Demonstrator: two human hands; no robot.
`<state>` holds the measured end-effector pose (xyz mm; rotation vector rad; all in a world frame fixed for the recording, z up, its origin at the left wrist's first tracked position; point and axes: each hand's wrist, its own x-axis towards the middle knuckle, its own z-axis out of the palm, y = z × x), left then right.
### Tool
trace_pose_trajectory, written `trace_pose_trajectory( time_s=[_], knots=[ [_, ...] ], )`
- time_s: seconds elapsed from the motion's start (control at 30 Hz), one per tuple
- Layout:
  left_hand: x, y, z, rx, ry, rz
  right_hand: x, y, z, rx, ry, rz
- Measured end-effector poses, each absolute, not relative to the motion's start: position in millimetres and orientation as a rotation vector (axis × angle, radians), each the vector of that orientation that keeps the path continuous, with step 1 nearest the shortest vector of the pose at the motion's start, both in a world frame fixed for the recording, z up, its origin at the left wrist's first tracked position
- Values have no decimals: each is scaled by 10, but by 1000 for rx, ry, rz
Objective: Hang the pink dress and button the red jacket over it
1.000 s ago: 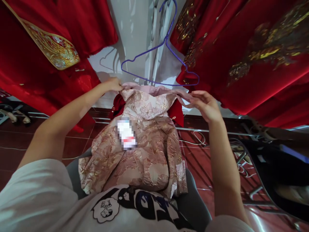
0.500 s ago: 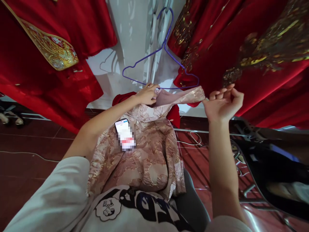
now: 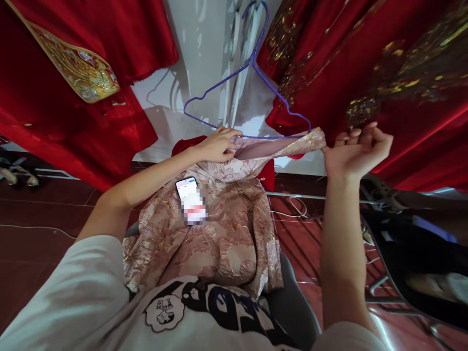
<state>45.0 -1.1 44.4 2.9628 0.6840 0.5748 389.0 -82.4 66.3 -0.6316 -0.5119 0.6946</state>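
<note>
A pink brocade garment point(image 3: 234, 234) with a shiny gold floral pattern lies over my lap. Its far edge is lifted, with the plain pink lining showing. My left hand point(image 3: 218, 145) is closed on the garment near the middle of that edge, its fingertips partly hidden. At the right end, my right hand point(image 3: 356, 148) pinches the corner of the edge between thumb and finger, its other fingers curled loosely. Just beyond the fabric is a purple hanger point(image 3: 252, 63), its lower bar passing close by my left fingers. A lit phone point(image 3: 190, 197) rests on the garment.
Red garments with gold trim hang on the left point(image 3: 142, 44) and right point(image 3: 329, 73), before a pale wall. A black chair point(image 3: 409, 258) with metal legs stands at the right. White cables point(image 3: 298, 207) lie on the red tiled floor point(image 3: 47, 204).
My right hand has moved right, carrying the garment's corner with it and drawing the edge out longer. My left hand has shifted slightly left and keeps its hold.
</note>
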Motion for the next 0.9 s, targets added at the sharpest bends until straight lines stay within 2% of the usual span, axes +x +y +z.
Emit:
trace_pose_trajectory(
  time_s=[0.13, 0.37, 0.47, 0.53, 0.7, 0.9],
  knots=[
    [440, 11, 452, 2912, 664, 553, 3679, -729, 926, -600, -597, 662],
    [441, -52, 455, 2866, 702, 547, 2989, -451, 1423, -554, -846, 805],
    [444, -73, 459, 2855, 704, 550, 2857, -438, 1391, -628, -1033, 872],
    [440, -77, 460, 2839, 701, 549, 2904, -464, 1288, -757, -1165, 774],
    [462, -36, 449, 2806, 699, 546, 3211, -523, 1033, -1146, -1591, 40],
    [488, 7, 480, 2735, 686, 565, 3224, -422, 990, -1099, -1568, 325]
  ],
)
